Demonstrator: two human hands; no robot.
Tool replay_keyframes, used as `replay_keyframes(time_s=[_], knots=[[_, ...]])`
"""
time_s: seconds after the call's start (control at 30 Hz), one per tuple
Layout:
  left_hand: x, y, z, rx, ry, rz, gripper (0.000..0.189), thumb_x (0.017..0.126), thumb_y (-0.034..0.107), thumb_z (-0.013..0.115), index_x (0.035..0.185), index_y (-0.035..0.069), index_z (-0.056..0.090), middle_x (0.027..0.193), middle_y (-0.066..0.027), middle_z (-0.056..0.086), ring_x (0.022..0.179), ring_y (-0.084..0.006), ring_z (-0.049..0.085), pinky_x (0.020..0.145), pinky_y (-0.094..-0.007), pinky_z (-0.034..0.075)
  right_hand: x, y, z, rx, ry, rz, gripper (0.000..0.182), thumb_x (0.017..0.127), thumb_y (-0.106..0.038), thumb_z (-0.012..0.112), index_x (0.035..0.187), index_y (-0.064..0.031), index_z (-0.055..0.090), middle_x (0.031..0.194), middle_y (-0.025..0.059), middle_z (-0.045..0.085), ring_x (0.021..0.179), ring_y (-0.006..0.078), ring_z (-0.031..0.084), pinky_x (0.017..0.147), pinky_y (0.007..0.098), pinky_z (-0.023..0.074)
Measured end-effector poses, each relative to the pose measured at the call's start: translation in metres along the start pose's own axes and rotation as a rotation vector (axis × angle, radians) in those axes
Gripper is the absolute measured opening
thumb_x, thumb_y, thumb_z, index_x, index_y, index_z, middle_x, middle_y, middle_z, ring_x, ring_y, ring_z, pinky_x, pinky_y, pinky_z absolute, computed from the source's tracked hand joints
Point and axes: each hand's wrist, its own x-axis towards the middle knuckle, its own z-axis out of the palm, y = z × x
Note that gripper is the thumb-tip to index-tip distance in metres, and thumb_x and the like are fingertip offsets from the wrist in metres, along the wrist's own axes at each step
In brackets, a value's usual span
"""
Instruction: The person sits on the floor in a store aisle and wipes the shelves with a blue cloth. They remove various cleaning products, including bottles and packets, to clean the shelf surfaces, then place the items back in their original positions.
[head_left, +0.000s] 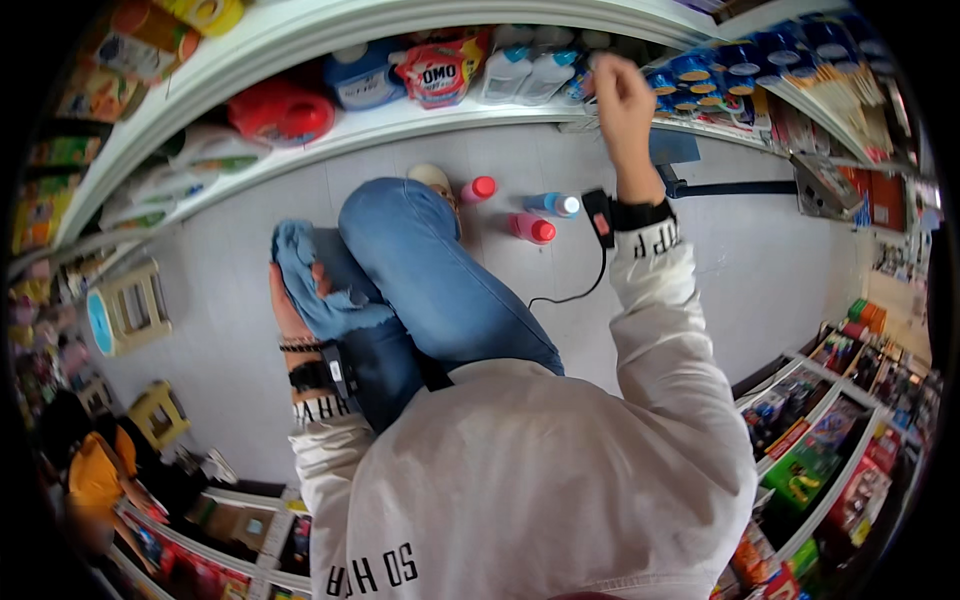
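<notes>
My left hand (289, 309) rests over my bent leg and grips a crumpled light-blue cloth (330, 313), its fingertips showing through the folds. My right hand (625, 101) is raised at the low white shelf (517, 116), beside a small bottle with a colourful label (576, 84). Its fingers are curled and blurred, and whether they hold anything is hidden. White bottles with teal caps (546, 76) stand just left of it. On the floor below are a pink bottle with a red cap (478, 190), a blue bottle with a white cap (553, 204) and another pink bottle (532, 227).
A red OMO pouch (439, 73), a blue jug (364, 79) and a red detergent jug (281, 112) line the shelf. Blue-lidded containers (694, 67) fill the right corner. A metal stand (735, 189) lies rightward. Plastic stools (131, 307) and a seated person (105, 465) are left.
</notes>
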Motion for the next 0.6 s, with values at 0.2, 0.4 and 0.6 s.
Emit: replay_keyframes(time_s=[0.2, 0.4, 0.6], knots=[[0.005, 0.003, -0.002, 0.007, -0.080, 0.030, 0.052, 0.090, 0.051, 0.026, 0.118, 0.010, 0.043, 0.086, -0.0103, 0.050, 0.062, -0.0175, 0.045, 0.052, -0.0357, 0.045, -0.125, 0.091, -0.005, -0.393, -0.589, 0.331, 0.032, 0.078, -0.024, 0.060, 0.101, -0.0017, 0.058, 0.084, 0.0177, 0.061, 0.074, 0.0301, 0.060, 0.070, 0.0348, 0.0477], [0.008, 0.002, 0.005, 0.009, -0.057, 0.011, 0.051, 0.090, 0.051, 0.026, 0.118, 0.012, 0.042, 0.085, -0.0098, 0.050, 0.062, -0.0186, 0.046, 0.054, -0.0367, 0.045, -0.144, 0.102, 0.044, -0.397, -0.807, 0.556, 0.051, 0.077, -0.027, 0.059, 0.121, -0.0055, 0.045, 0.118, 0.0222, 0.046, 0.090, 0.0338, 0.057, 0.081, 0.0372, 0.0460], [0.007, 0.001, 0.008, -0.040, 0.025, 0.006, 0.052, 0.089, 0.053, 0.025, 0.114, 0.012, 0.045, 0.082, -0.0088, 0.052, 0.062, -0.0209, 0.049, 0.057, -0.0400, 0.048, -0.169, 0.139, 0.097, -0.600, -0.909, 0.353, 0.059, 0.075, -0.026, 0.062, 0.126, -0.0097, 0.038, 0.121, 0.0230, 0.042, 0.102, 0.0392, 0.050, 0.085, 0.0424, 0.0431]])
